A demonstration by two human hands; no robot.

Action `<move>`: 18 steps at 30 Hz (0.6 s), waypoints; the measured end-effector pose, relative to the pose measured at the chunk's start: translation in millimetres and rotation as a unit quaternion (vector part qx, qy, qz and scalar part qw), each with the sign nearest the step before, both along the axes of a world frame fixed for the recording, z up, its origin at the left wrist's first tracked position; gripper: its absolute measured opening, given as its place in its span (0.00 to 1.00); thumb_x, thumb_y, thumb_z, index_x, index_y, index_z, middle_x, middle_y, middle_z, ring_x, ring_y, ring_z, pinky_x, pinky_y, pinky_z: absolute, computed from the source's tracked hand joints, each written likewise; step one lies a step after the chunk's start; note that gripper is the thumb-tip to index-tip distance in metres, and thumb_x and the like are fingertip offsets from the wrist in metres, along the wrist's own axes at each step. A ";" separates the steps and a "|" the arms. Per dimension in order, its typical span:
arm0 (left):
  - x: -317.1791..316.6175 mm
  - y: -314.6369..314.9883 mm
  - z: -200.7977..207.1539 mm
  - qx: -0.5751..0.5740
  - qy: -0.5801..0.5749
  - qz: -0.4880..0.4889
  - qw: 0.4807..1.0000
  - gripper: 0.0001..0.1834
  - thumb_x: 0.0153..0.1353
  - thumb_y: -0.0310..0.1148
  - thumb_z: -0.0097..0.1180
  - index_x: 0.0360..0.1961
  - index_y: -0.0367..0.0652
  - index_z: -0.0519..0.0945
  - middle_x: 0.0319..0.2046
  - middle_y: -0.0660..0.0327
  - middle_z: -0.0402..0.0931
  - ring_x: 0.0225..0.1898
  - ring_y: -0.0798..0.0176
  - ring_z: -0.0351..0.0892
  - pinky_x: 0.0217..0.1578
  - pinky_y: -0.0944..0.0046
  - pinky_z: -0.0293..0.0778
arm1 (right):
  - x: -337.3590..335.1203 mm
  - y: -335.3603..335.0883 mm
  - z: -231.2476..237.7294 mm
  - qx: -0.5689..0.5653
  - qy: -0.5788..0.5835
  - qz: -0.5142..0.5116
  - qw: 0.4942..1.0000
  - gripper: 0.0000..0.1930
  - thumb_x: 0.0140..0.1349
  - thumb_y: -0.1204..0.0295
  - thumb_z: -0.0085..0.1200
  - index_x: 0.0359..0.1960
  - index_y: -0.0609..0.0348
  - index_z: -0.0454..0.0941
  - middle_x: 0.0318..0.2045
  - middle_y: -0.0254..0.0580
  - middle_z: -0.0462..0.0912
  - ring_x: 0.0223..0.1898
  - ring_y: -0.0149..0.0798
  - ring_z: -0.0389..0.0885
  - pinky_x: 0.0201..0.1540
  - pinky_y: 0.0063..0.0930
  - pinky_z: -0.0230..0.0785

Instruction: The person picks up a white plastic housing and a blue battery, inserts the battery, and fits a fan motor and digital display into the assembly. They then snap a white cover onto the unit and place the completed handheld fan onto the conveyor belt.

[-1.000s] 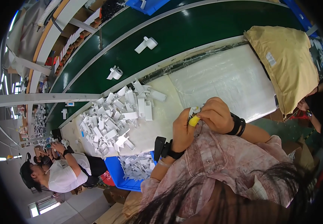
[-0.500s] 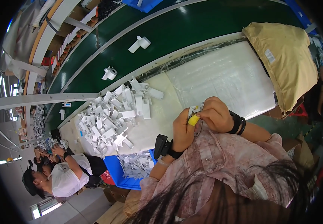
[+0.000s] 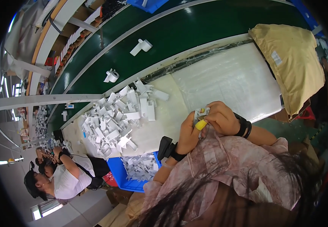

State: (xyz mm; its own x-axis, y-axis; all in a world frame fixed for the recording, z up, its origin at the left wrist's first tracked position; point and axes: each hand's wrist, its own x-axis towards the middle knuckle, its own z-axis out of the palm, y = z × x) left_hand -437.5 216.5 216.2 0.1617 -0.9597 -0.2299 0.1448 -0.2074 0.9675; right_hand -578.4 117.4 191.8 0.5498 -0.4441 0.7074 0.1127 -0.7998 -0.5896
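Note:
My left hand [image 3: 188, 137] and my right hand [image 3: 224, 118] meet in front of my chest, fingers closed. Between them they grip a small white plastic part [image 3: 202, 112], mostly covered by the fingers. A bright yellow piece [image 3: 201, 124] shows at the left thumb, just below the part; whether it is a cover on the thumb or a separate thing I cannot tell. To the left of my hands, a heap of loose white plastic parts [image 3: 113, 118] lies on the worktable [image 3: 232, 81].
A blue bin [image 3: 118, 178] of white pieces stands below the heap. Beyond the table runs a green conveyor belt [image 3: 164, 34] carrying several white parts. At the right lies a tan sack [image 3: 292, 68]. A co-worker in a white shirt [image 3: 71, 179] works at the left.
The white part has turned a little and shows more between my fingers. Both hands stay close together; the whole view has shifted slightly.

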 end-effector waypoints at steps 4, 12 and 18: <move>0.9 1.1 1.6 0.022 0.010 -0.038 0.999 0.15 0.65 0.27 0.51 0.52 0.37 0.70 0.27 0.64 0.73 0.22 0.75 0.69 0.22 0.73 0.67 | -6.1 1.5 -2.8 -0.011 -0.015 0.014 1.000 0.09 0.48 0.82 0.59 0.32 0.61 0.76 0.29 0.41 0.76 0.33 0.45 0.78 0.41 0.37 0.73; 7.6 2.7 0.0 -0.034 -0.204 -0.081 0.975 0.23 0.58 0.30 0.59 0.53 0.37 0.69 0.40 0.50 0.75 0.38 0.53 0.78 0.40 0.62 0.73 | -9.5 2.6 -0.6 -0.018 -0.028 0.018 0.999 0.12 0.49 0.85 0.59 0.36 0.60 0.77 0.30 0.39 0.76 0.31 0.40 0.77 0.44 0.39 0.74; 6.0 2.8 1.5 -0.019 -0.163 -0.076 0.983 0.23 0.57 0.30 0.60 0.52 0.36 0.69 0.43 0.46 0.75 0.43 0.46 0.76 0.44 0.59 0.71 | -11.5 3.7 -1.0 -0.018 -0.028 0.026 0.999 0.12 0.49 0.84 0.60 0.36 0.61 0.77 0.30 0.40 0.77 0.31 0.40 0.77 0.43 0.40 0.74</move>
State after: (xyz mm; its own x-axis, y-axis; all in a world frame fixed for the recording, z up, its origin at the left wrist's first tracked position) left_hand -431.5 219.3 217.7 0.0744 -0.9854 -0.1533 -0.2054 -0.1656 0.9646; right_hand -589.9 121.1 190.8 0.5306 -0.3896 0.7528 0.1878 -0.8120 -0.5527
